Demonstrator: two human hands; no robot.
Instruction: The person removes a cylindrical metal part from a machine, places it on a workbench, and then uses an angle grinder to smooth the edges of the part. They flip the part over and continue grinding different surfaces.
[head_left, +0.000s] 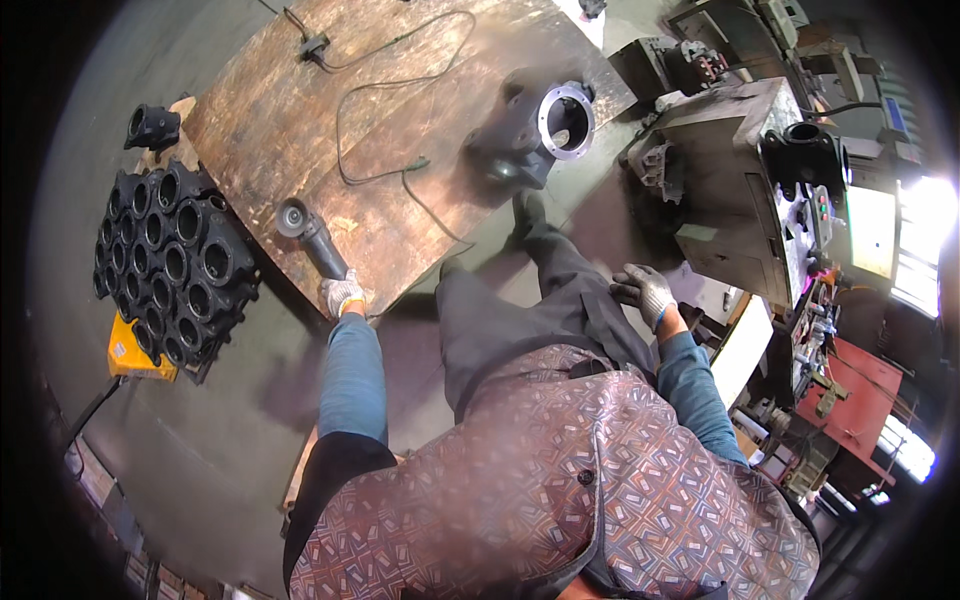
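Note:
My left hand [343, 293], in a pale work glove, is closed round the rear end of an angle grinder [322, 250]. The grinder's disc end points away from me, over the near left part of a worn wooden tabletop [260, 130]. My right hand [645, 290], gloved too, hangs beside my right thigh with its fingers apart and nothing in it. A dark cast metal housing [515, 135] with a bright machined ring flange [566, 122] sits at the table's right edge, away from both hands.
A dark cable [345, 130] loops across the tabletop. Several black castings [165, 245] are stacked at the left, above a yellow pallet-truck part [135, 352]; another casting [152, 127] lies beyond. A grimy metal cabinet [735, 180] stands at the right, with a black casting [805, 165] beside it.

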